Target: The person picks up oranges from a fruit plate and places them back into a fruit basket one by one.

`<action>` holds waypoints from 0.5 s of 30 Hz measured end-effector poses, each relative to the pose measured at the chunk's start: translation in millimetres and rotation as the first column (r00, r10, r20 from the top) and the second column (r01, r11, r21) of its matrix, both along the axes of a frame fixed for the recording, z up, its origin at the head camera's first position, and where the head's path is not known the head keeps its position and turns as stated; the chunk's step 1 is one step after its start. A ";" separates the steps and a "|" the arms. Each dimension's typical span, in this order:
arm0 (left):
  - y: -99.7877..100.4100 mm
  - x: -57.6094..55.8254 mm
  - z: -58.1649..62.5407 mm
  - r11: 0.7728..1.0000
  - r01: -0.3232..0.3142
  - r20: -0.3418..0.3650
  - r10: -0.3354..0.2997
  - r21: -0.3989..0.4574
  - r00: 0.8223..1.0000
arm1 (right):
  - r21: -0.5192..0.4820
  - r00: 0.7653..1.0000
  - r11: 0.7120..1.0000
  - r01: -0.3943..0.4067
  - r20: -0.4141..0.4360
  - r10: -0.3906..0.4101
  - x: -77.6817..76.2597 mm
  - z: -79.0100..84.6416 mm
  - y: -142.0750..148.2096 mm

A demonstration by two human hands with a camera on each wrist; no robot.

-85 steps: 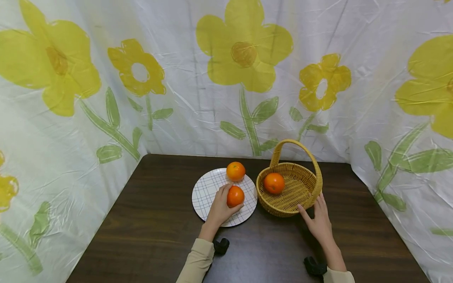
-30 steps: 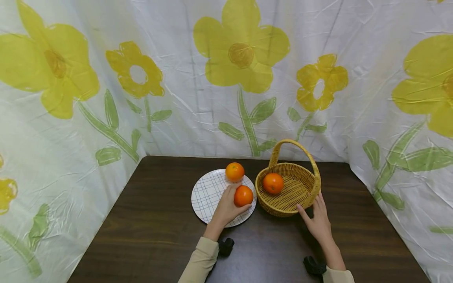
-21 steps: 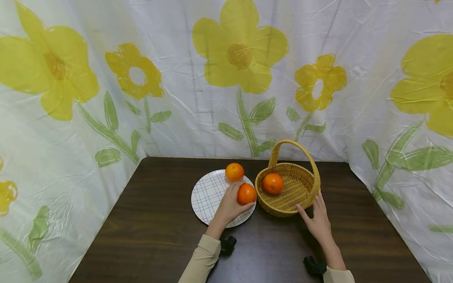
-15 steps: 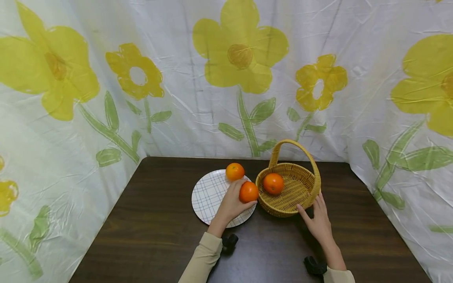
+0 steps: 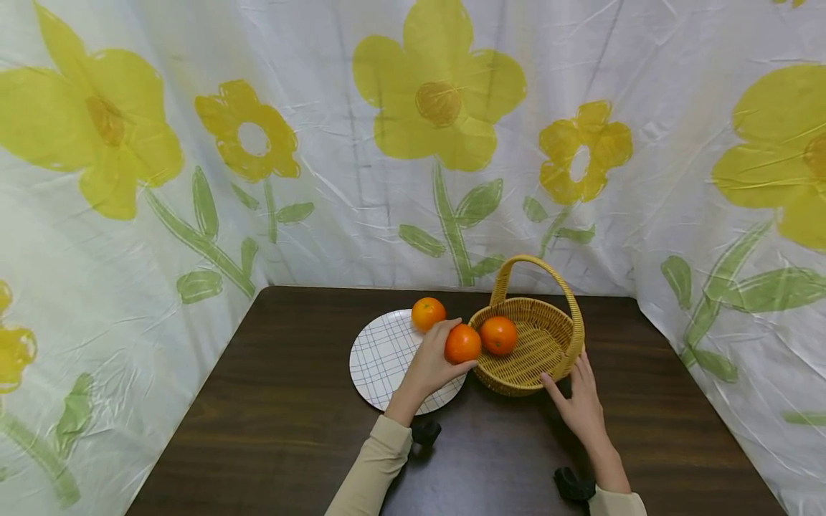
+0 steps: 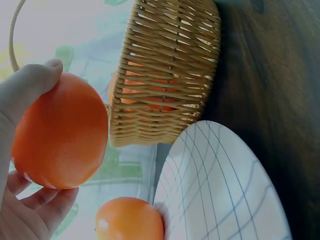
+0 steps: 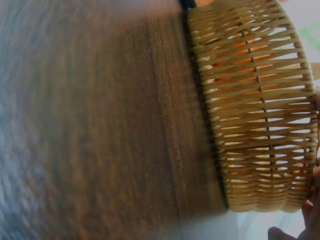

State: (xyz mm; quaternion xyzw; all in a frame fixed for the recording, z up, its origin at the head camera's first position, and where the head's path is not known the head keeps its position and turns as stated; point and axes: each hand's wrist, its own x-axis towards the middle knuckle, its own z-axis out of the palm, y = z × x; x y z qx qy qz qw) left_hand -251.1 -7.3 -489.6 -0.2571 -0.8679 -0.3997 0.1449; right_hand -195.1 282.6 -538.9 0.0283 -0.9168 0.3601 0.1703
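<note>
In the head view my left hand holds an orange between thumb and fingers, raised above the plate's right edge by the basket's left rim. The left wrist view shows this orange off the plate, thumb on one side and fingertips on the other. A wicker basket with a tall arched handle has another orange inside at its left. My right hand rests at the basket's near right side, fingers extended and thumb by the front rim. A third orange sits at the far edge of the plate.
The dark wooden table extends around the plate and basket. Behind it hangs a white curtain with yellow flowers. Black wrist devices sit near both cuffs. The basket handle arches above the basket's opening.
My left hand has lifted the orange from the plate and carried it rightward to the basket's left rim. My right hand and the basket stay in place.
</note>
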 end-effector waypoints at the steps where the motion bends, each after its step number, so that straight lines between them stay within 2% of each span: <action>1: 0.8 -0.1 1.3 1.000 0.001 0.001 -0.001 -0.001 1.000 | -0.001 1.000 1.000 -0.001 0.000 0.001 0.1 0.0 -0.1; 15: 14.6 -1.1 11.9 0.999 0.023 0.009 -0.022 -0.029 1.000 | -0.002 1.000 1.000 0.003 0.012 -0.003 0.9 0.2 0.3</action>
